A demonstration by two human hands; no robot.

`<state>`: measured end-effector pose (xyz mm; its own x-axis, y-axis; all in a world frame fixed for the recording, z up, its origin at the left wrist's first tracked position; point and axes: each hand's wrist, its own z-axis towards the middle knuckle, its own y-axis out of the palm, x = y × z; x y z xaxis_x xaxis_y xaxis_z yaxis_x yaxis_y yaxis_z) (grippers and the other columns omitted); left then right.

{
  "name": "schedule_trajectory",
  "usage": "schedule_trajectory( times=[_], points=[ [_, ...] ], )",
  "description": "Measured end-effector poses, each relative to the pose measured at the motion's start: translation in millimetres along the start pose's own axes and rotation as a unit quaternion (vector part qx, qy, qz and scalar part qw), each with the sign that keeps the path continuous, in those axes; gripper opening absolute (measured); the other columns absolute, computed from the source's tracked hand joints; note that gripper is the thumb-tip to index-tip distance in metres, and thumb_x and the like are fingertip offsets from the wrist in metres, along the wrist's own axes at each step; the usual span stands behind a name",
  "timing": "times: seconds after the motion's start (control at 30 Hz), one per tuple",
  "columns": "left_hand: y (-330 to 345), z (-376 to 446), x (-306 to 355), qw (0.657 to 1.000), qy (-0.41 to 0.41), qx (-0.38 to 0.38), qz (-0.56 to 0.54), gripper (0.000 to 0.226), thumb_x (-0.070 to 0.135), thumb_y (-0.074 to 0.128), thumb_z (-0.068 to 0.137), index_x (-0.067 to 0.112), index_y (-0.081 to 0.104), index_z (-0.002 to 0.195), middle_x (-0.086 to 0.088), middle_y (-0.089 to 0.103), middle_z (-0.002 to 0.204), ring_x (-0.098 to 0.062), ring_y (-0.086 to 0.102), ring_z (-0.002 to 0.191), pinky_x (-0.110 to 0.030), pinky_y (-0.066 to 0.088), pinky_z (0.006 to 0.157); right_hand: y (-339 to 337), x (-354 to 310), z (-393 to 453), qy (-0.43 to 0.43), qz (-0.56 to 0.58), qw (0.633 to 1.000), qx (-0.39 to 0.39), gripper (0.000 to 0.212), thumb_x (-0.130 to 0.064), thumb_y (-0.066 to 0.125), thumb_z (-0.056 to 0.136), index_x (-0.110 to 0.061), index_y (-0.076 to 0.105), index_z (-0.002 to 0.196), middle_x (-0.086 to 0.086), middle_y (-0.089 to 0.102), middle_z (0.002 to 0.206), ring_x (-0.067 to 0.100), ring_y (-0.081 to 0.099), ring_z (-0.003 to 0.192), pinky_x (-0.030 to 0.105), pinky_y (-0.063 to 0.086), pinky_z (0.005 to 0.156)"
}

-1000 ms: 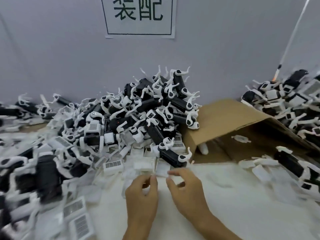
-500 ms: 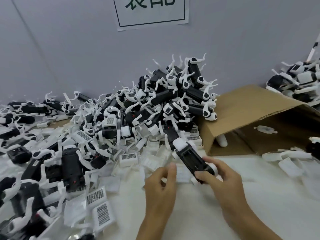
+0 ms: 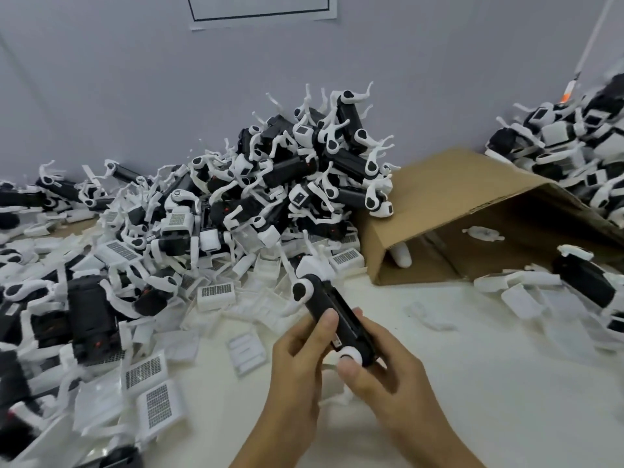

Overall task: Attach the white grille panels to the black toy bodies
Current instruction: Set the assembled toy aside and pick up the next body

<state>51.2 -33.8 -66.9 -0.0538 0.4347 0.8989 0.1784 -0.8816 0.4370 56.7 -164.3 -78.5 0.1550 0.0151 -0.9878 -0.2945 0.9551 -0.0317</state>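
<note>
Both my hands grip one black body (image 3: 341, 315) near centre — left hand (image 3: 300, 363) fingers curled round it, right hand (image 3: 381, 369) thumb pinching its near end. Loose grilles (image 3: 216, 293) lie left; a box (image 3: 449, 201) stands far right.

A toy body (image 3: 337, 315) is lying between the left hand (image 3: 300, 363) and the right hand (image 3: 381, 369), above the table (image 3: 472, 383). Behind it a pile of toy bodies (image 3: 287, 184) is leaning against the wall (image 3: 135, 96). Loose grille panels (image 3: 148, 386) are lying to the left. A tipped cardboard box (image 3: 456, 197) is sitting to the right, with another heap (image 3: 574, 153) behind it.
</note>
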Motion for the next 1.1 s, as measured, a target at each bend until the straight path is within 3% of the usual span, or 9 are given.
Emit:
schedule_trajectory(
  times=[0.1,0.23,0.43,0.53,0.63,0.77,0.87,0.97,1.1],
  points=[
    [-1,-1,3,0.999,-0.029,0.001,-0.019,0.045,0.040,0.076,0.077,0.008,0.077,0.109,-0.021,0.073,0.113,-0.038,0.071,0.104,-0.038,0.061,0.076,1,1,0,0.008,-0.014,1.000,0.000,0.069,-0.061,0.081,0.062,-0.049,0.060,0.127,-0.023,0.071,0.115,0.004,0.071,0.103,0.017,0.055,0.084],
    [-2,0,5,1.000,0.010,0.001,0.019,0.049,0.044,0.077,0.072,0.013,0.078,0.110,-0.011,0.074,0.116,-0.028,0.071,0.109,-0.031,0.059,0.082,-4,1,3,0.031,0.005,0.999,0.004,0.068,-0.060,0.081,0.056,-0.037,0.066,0.118,-0.019,0.074,0.109,0.003,0.070,0.104,0.021,0.056,0.083],
    [-1,-3,1,0.997,0.019,-0.033,0.063,0.046,0.048,0.071,0.079,0.010,0.079,0.104,-0.013,0.075,0.112,-0.029,0.072,0.105,-0.032,0.059,0.086,-8,-4,1,-0.014,-0.032,0.998,0.061,0.053,-0.055,0.079,0.052,-0.025,0.070,0.094,-0.007,0.076,0.088,0.010,0.069,0.081,0.026,0.053,0.075],
    [-3,-3,4,0.996,0.025,-0.043,0.069,0.046,0.048,0.071,0.080,0.012,0.078,0.108,-0.011,0.075,0.115,-0.027,0.071,0.108,-0.032,0.059,0.087,-9,-5,0,-0.011,-0.051,0.998,0.039,0.055,-0.059,0.077,0.057,-0.030,0.069,0.103,-0.013,0.076,0.097,0.008,0.070,0.092,0.031,0.052,0.082],
    [-6,-3,4,0.993,0.028,-0.045,0.109,0.046,0.047,0.079,0.072,0.018,0.079,0.107,-0.006,0.076,0.114,-0.026,0.070,0.111,-0.046,0.056,0.095,-6,-3,-3,-0.006,-0.083,0.997,0.006,0.058,-0.062,0.076,0.061,-0.035,0.065,0.111,-0.019,0.074,0.103,0.002,0.068,0.102,0.028,0.051,0.089],
    [-10,-4,6,0.975,0.074,-0.046,0.206,0.038,0.048,0.082,0.065,0.033,0.078,0.100,0.006,0.078,0.105,-0.012,0.070,0.109,-0.036,0.053,0.097,-15,1,0,-0.040,-0.146,0.988,0.002,0.064,-0.052,0.081,0.065,-0.043,0.058,0.124,-0.030,0.067,0.118,-0.009,0.058,0.117,0.007,0.043,0.093],
    [-14,-3,6,0.910,0.194,-0.042,0.364,0.030,0.024,0.082,0.073,0.034,0.074,0.101,0.013,0.076,0.097,-0.003,0.070,0.097,-0.015,0.052,0.080,-17,3,3,-0.032,-0.148,0.987,-0.054,0.087,-0.033,0.073,0.067,-0.051,0.036,0.144,-0.028,0.050,0.143,-0.007,0.043,0.135,0.021,0.039,0.111],
    [-21,4,0,0.720,0.371,-0.044,0.584,0.070,-0.009,0.084,0.062,0.016,0.069,0.126,0.002,0.068,0.130,-0.018,0.061,0.126,-0.043,0.047,0.103,-14,3,-1,-0.069,-0.111,0.989,-0.064,0.094,-0.033,0.068,0.067,-0.059,0.026,0.147,-0.031,0.041,0.149,-0.005,0.037,0.141,0.023,0.043,0.110],
    [-25,3,0,0.701,0.384,-0.051,0.599,0.076,-0.013,0.085,0.062,0.009,0.064,0.132,0.001,0.061,0.137,-0.017,0.053,0.131,-0.040,0.040,0.106,-13,0,-5,-0.116,-0.131,0.984,-0.037,0.090,-0.040,0.082,0.070,-0.053,0.037,0.147,-0.031,0.051,0.141,-0.006,0.047,0.133,0.006,0.039,0.100]
  ],
)
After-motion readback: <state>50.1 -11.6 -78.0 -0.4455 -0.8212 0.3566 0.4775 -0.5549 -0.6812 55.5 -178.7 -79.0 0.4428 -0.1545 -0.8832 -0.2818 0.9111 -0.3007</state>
